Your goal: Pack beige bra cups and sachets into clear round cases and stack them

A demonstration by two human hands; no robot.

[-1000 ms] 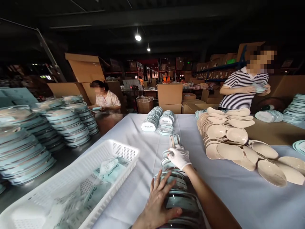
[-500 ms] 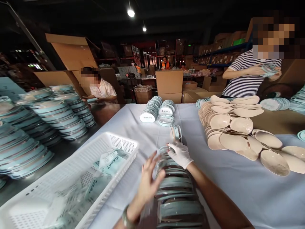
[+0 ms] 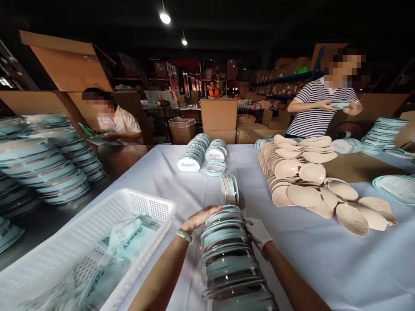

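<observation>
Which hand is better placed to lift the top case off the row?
Left, probably: the bare left hand curls over the far end of the row of cases, while the gloved right hand only braces its side.

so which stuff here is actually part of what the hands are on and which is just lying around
In hand:
- row of clear-and-teal cases
- left hand, bare, at its far end
- right hand, gloved, on its right side

Lying about:
- white basket
- beige pads
- labelled round cases

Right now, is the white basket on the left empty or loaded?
Loaded, partly. The white basket holds loose packets printed "beauty", lying flat on its floor; the far end's mesh floor shows bare.
</observation>
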